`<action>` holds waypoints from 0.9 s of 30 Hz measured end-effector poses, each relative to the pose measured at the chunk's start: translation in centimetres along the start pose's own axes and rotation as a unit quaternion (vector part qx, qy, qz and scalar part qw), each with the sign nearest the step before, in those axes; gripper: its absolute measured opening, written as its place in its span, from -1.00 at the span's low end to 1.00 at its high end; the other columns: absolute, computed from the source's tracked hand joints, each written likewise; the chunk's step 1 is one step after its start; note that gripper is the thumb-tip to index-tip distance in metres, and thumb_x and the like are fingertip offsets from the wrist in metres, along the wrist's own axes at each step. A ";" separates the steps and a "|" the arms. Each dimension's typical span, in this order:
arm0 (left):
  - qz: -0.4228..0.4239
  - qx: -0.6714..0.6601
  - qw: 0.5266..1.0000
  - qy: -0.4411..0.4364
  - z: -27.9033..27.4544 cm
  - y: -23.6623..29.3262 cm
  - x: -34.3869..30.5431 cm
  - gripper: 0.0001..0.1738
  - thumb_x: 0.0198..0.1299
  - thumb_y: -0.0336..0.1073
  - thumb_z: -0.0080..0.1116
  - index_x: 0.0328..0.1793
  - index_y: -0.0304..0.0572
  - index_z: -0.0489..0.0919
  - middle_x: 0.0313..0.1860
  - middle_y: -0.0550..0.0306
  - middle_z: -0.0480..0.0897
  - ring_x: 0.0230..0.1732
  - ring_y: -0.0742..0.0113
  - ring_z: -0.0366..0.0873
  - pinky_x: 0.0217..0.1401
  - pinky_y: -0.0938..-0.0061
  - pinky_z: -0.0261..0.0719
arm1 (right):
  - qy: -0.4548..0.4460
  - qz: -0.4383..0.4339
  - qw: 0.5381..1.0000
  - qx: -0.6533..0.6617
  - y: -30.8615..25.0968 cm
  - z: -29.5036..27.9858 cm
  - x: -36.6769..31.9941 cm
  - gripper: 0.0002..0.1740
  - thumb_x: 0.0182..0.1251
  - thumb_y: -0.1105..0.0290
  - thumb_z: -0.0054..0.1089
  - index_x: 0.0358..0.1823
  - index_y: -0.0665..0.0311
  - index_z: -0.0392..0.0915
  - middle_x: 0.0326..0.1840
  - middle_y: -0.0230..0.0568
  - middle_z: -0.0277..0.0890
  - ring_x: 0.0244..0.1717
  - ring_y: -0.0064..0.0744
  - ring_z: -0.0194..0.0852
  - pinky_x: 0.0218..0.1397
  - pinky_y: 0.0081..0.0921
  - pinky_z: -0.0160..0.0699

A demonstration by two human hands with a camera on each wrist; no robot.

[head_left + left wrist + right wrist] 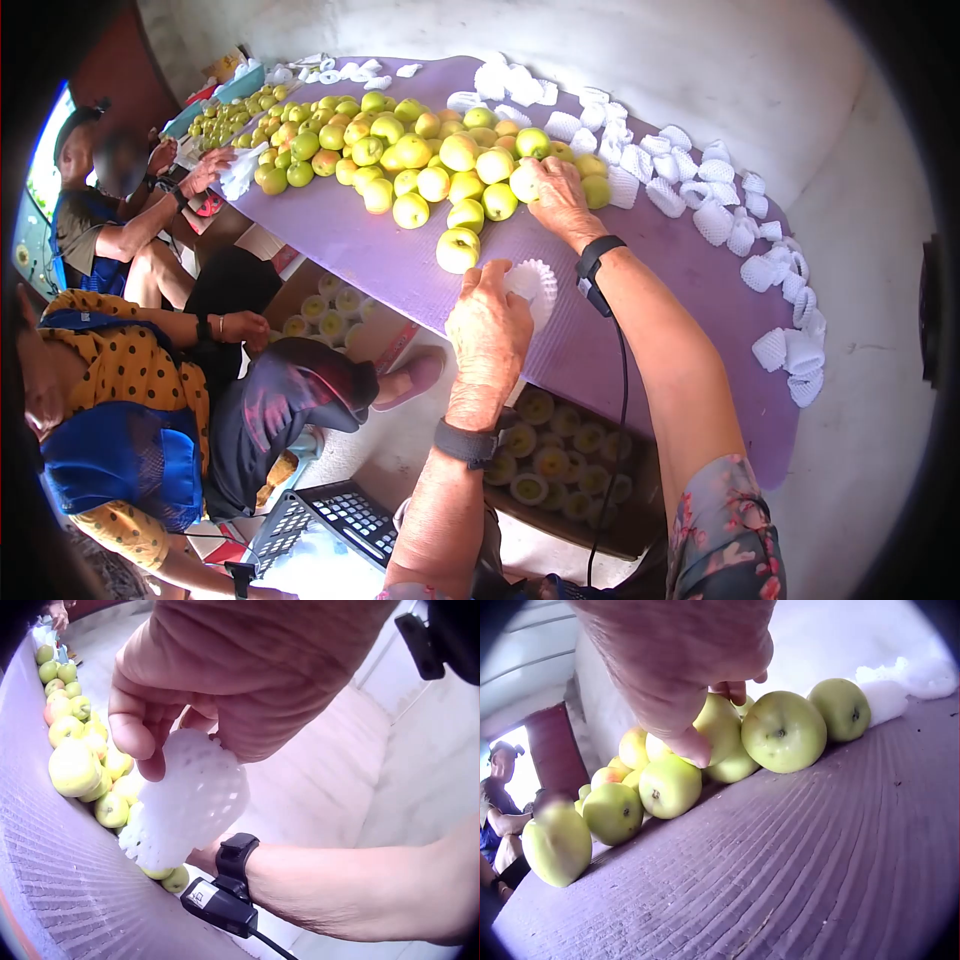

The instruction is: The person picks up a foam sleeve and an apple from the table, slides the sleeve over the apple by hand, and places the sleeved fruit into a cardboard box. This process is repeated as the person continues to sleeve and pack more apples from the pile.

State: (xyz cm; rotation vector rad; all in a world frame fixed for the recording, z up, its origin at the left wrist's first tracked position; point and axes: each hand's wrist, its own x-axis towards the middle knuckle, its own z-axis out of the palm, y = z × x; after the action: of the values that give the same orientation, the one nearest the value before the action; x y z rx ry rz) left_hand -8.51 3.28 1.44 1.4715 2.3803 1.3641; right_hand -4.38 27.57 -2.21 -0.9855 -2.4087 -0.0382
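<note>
The left hand [490,325] pinches a white foam net sleeve [532,292] above the purple mat's front edge; in the left wrist view the sleeve [191,799] hangs from its fingertips. At the right end of the heap of yellow-green apples [410,152], the right hand [562,198] grips an apple [525,183]. The right wrist view shows that hand's [682,667] thumb and fingers round the apple [718,729], with other apples touching it. A single apple [458,250] sits at the front of the heap, near the left hand's fingertips.
More foam sleeves [715,195] lie along the mat's back and right edge by the wall. Below the purple mat [640,300] stand boxes of packed apples [555,460]. Two people sit at the left, near a black crate [325,525]. A cable hangs from the right wrist.
</note>
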 end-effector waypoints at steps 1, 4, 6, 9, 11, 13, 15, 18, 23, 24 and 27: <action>0.017 0.005 1.000 0.013 0.1 0.0 0.0 -0.72 0.06 -0.45 0.04 -0.07 -0.18 0.58 -0.16 -0.16 0.62 -0.16 -0.15 0.62 -0.07 0.08 0.58 | 0.010 -0.007 1.000 -0.005 -0.1 -0.4 -0.1 -0.35 0.06 0.46 0.18 0.28 0.06 0.35 0.11 0.00 0.38 0.23 0.00 0.31 0.39 -0.10 0.14; 0.011 0.001 1.000 -0.001 0.3 -0.2 -0.2 -0.72 0.06 -0.43 0.06 -0.07 -0.20 0.58 -0.15 -0.17 0.61 -0.16 -0.15 0.62 -0.06 0.09 0.59 | 0.033 0.003 0.999 0.031 -0.4 -1.6 -0.7 -0.36 -0.02 0.42 0.26 0.21 0.10 0.38 0.04 0.02 0.37 0.16 0.05 0.35 0.28 -0.09 0.31; 0.005 -0.018 1.000 -0.006 0.4 -0.3 -0.3 -0.72 0.04 -0.41 0.10 -0.08 -0.22 0.59 -0.22 -0.17 0.61 -0.22 -0.13 0.61 -0.10 0.12 0.57 | 0.050 0.010 0.993 0.102 0.0 -2.4 -1.3 -0.30 -0.13 0.42 0.36 0.18 0.15 0.37 0.01 0.05 0.35 0.08 0.09 0.39 0.14 -0.14 0.46; 0.012 -0.033 0.999 -0.008 0.8 0.0 -0.6 -0.73 0.02 -0.39 0.14 -0.10 -0.24 0.59 -0.29 -0.15 0.60 -0.27 -0.08 0.61 -0.15 0.16 0.56 | 0.083 0.001 0.969 0.232 1.8 -4.0 -2.7 -0.23 -0.20 0.44 0.43 0.19 0.15 0.37 0.04 0.06 0.34 0.10 0.05 0.41 0.18 -0.22 0.46; 0.015 -0.034 0.999 -0.013 0.9 0.4 -0.8 -0.75 0.02 -0.38 0.16 -0.13 -0.24 0.57 -0.32 -0.14 0.60 -0.29 -0.06 0.60 -0.18 0.16 0.56 | 0.056 0.078 0.926 0.366 1.9 -6.8 -4.4 -0.19 -0.22 0.44 0.50 0.20 0.22 0.36 0.06 -0.04 0.40 0.12 -0.13 0.43 0.21 -0.34 0.45; 0.012 -0.031 0.999 -0.027 1.0 0.9 -1.1 -0.78 0.01 -0.37 0.17 -0.17 -0.25 0.56 -0.35 -0.13 0.60 -0.30 -0.05 0.61 -0.19 0.16 0.56 | 0.039 0.141 0.860 0.488 1.8 -9.6 -6.5 -0.21 -0.17 0.45 0.49 0.20 0.26 0.36 0.07 -0.10 0.44 0.13 -0.23 0.44 0.21 -0.39 0.44; 0.013 -0.026 0.999 -0.032 1.5 1.2 -1.4 -0.78 0.01 -0.33 0.20 -0.20 -0.23 0.55 -0.39 -0.10 0.61 -0.33 -0.06 0.61 -0.22 0.16 0.56 | 0.017 0.183 0.787 0.589 1.3 -12.5 -9.6 -0.28 -0.09 0.45 0.47 0.18 0.27 0.36 0.05 -0.18 0.47 0.11 -0.35 0.45 0.16 -0.44 0.45; 0.017 -0.017 0.998 -0.058 2.0 2.4 -2.4 -0.76 0.01 -0.26 0.23 -0.22 -0.21 0.54 -0.46 -0.06 0.62 -0.37 -0.07 0.62 -0.25 0.16 0.56 | 0.016 0.166 0.770 0.615 0.6 -15.8 -14.6 -0.30 -0.04 0.47 0.44 0.19 0.25 0.35 0.08 -0.23 0.46 0.13 -0.39 0.45 0.20 -0.43 0.45; 0.024 0.028 0.985 -0.168 2.2 6.2 -4.9 -0.80 0.06 -0.24 0.22 -0.25 -0.15 0.55 -0.45 -0.10 0.67 -0.30 -0.12 0.65 -0.16 0.08 0.56 | 0.001 0.141 0.720 0.680 -3.0 -18.0 -22.0 -0.29 -0.01 0.46 0.41 0.22 0.27 0.31 0.12 -0.31 0.43 0.22 -0.44 0.36 0.36 -0.43 0.29; 0.031 0.006 0.988 -0.153 2.7 6.5 -5.5 -0.83 0.06 -0.26 0.23 -0.25 -0.14 0.58 -0.44 -0.11 0.67 -0.28 -0.12 0.66 -0.16 0.08 0.57 | -0.001 0.151 0.732 0.664 -3.3 -17.9 -23.1 -0.31 0.00 0.44 0.39 0.22 0.30 0.32 0.13 -0.31 0.42 0.26 -0.44 0.32 0.39 -0.43 0.25; 0.050 0.014 0.984 -0.170 3.0 6.7 -6.6 -0.84 0.06 -0.28 0.23 -0.24 -0.13 0.61 -0.42 -0.11 0.68 -0.25 -0.12 0.66 -0.15 0.08 0.57 | 0.004 0.183 0.723 0.666 -2.9 -17.3 -25.2 -0.33 0.00 0.43 0.38 0.21 0.29 0.35 0.13 -0.31 0.42 0.25 -0.44 0.32 0.39 -0.43 0.25</action>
State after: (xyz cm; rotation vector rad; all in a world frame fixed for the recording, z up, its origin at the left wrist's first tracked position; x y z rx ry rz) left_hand 1.20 1.53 1.58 1.6927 2.1461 0.9999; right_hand 16.67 5.38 0.89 -0.6193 -1.4567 1.5668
